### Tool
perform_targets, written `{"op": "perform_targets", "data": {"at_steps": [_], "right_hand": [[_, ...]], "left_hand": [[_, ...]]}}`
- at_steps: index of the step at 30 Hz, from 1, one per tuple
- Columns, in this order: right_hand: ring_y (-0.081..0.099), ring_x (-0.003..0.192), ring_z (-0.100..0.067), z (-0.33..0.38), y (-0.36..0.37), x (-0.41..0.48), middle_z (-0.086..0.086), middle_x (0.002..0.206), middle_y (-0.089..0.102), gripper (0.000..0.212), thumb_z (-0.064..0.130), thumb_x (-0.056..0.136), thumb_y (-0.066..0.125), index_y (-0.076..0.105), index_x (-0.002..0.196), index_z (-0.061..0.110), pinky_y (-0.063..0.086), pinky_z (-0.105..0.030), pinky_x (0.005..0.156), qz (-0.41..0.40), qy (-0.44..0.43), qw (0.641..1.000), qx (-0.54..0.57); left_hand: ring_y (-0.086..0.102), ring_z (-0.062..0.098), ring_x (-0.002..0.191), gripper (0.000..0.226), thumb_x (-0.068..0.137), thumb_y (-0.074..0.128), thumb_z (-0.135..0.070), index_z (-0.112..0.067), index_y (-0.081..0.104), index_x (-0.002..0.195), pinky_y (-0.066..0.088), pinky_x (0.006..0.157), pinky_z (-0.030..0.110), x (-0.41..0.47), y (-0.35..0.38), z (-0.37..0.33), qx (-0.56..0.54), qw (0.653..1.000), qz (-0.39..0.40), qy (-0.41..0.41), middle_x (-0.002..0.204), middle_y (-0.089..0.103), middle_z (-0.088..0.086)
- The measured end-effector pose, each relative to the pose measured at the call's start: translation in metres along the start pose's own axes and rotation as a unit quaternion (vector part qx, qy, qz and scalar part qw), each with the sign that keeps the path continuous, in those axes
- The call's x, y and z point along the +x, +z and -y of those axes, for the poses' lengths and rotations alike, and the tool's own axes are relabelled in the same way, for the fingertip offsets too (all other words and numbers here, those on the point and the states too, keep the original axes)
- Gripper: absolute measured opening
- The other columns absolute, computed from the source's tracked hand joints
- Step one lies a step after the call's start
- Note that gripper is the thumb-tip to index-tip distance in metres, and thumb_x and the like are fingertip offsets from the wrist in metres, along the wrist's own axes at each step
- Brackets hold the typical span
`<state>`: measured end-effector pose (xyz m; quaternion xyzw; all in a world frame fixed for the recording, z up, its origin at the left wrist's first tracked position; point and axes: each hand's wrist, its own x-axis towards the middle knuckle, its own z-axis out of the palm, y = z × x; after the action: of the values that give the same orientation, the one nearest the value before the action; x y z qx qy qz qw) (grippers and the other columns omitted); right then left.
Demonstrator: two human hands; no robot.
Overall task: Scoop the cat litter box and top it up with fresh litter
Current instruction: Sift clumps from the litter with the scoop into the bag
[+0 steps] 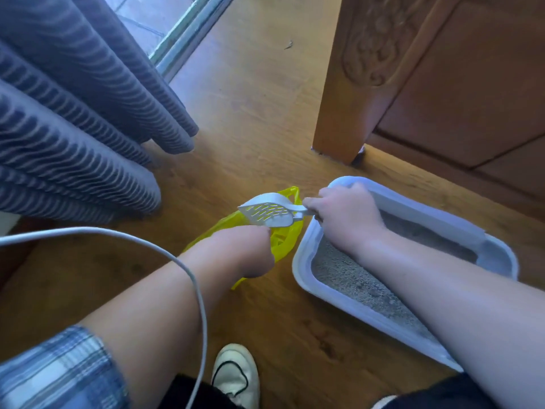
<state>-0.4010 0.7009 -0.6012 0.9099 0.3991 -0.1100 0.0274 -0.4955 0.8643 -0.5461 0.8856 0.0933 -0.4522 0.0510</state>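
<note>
A white litter box (303, 278) with grey litter (348, 278) sits on the wooden floor at the right. My right hand (342, 214) grips the handle of a white slotted scoop (268, 212), which is tilted over the mouth of a yellow plastic bag (287, 240). The bag lies just left of the box. My left hand (244, 249) holds the bag's edge; its fingers are hidden behind the wrist. My right forearm crosses over the litter and hides part of it.
Grey ribbed curtains (73, 128) hang at the left. A carved wooden furniture leg (342, 128) stands behind the box. A white cable (188, 278) loops over my left arm. A white shoe (236, 376) is at the bottom.
</note>
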Motion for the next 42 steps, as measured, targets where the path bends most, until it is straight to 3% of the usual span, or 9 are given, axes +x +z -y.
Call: {"op": "perform_targets", "data": {"at_steps": [9,13,17,22,25,29,33,38,42], "right_hand": [[0.062,0.079,-0.026,-0.01,-0.004,0.012,0.006,0.076,0.055,0.01,0.024,0.09,0.051,0.051,0.081,0.029,0.039,-0.03,0.054,0.072,0.06,0.991,0.097],[0.054,0.084,-0.018,-0.047,-0.03,-0.003,0.012,0.081,0.057,0.011,0.034,0.087,0.054,0.059,0.09,0.044,0.048,-0.033,0.069,0.14,0.12,0.967,0.178],[0.059,0.092,-0.021,-0.097,-0.052,-0.035,0.007,0.095,0.064,0.024,0.034,0.084,0.064,0.068,0.107,0.038,0.052,-0.035,0.083,0.175,0.195,0.944,0.201],[0.06,0.043,-0.005,-0.15,-0.07,-0.082,0.004,0.072,0.07,0.014,0.04,0.087,0.065,0.069,0.09,0.028,0.046,-0.026,0.059,0.237,0.25,0.913,0.218],[0.056,0.046,-0.005,-0.163,-0.06,-0.101,0.007,0.07,0.065,0.017,0.044,0.09,0.065,0.068,0.089,0.027,0.043,-0.026,0.059,0.303,0.267,0.899,0.169],[0.06,0.046,-0.011,-0.157,-0.034,-0.108,0.002,0.069,0.069,0.024,0.041,0.092,0.063,0.072,0.092,0.018,0.046,-0.022,0.056,0.394,0.262,0.87,0.139],[0.064,0.077,-0.016,-0.147,0.001,-0.107,0.006,0.082,0.067,0.025,0.04,0.091,0.059,0.071,0.101,0.021,0.049,-0.028,0.064,0.354,0.289,0.888,0.058],[0.061,0.077,-0.018,-0.145,0.03,-0.116,0.008,0.085,0.065,0.015,0.036,0.089,0.059,0.068,0.095,0.025,0.038,-0.028,0.055,0.334,0.332,0.882,0.015],[0.062,0.074,-0.017,-0.154,0.045,-0.117,0.008,0.082,0.066,0.013,0.032,0.091,0.058,0.069,0.092,0.025,0.042,-0.025,0.054,0.304,0.341,0.889,-0.02]], "left_hand": [[0.055,0.026,0.122,0.046,0.096,0.045,-0.032,-0.022,0.044,0.141,0.046,0.093,0.038,0.005,-0.001,0.001,-0.005,1.0,-0.008,0.004,0.137,0.056,0.0],[0.055,0.028,0.122,0.046,0.098,0.046,-0.031,-0.019,0.042,0.143,0.046,0.091,0.038,0.011,-0.003,-0.015,0.0,1.0,-0.009,0.029,0.138,0.055,0.003],[0.057,0.029,0.117,0.046,0.096,0.047,-0.031,-0.019,0.042,0.141,0.048,0.088,0.04,0.026,-0.007,-0.043,-0.002,0.998,-0.019,0.062,0.133,0.057,0.003],[0.058,0.03,0.109,0.045,0.094,0.046,-0.027,-0.018,0.039,0.138,0.046,0.08,0.037,0.037,-0.006,-0.087,0.008,0.995,0.0,0.099,0.129,0.056,0.007],[0.055,0.029,0.091,0.033,0.09,0.045,-0.025,-0.019,0.043,0.123,0.048,0.081,0.041,0.044,0.001,-0.099,0.008,0.995,0.007,0.101,0.115,0.053,0.006],[0.058,0.03,0.102,0.043,0.091,0.047,-0.03,-0.021,0.039,0.133,0.042,0.076,0.038,0.051,-0.001,-0.105,0.019,0.994,-0.048,0.097,0.121,0.052,0.006],[0.057,0.031,0.114,0.052,0.093,0.048,-0.029,-0.022,0.031,0.142,0.043,0.08,0.04,0.063,-0.003,-0.103,-0.004,0.993,-0.089,0.081,0.13,0.048,0.006],[0.06,0.034,0.105,0.035,0.095,0.044,-0.025,-0.011,0.036,0.126,0.039,0.07,0.039,0.073,0.008,-0.105,0.004,0.988,-0.126,0.086,0.12,0.049,0.009],[0.063,0.036,0.106,0.072,0.095,0.045,-0.029,-0.009,0.008,0.153,0.044,0.067,0.039,0.076,0.04,-0.103,0.048,0.982,-0.142,0.116,0.149,0.028,0.017]]}}
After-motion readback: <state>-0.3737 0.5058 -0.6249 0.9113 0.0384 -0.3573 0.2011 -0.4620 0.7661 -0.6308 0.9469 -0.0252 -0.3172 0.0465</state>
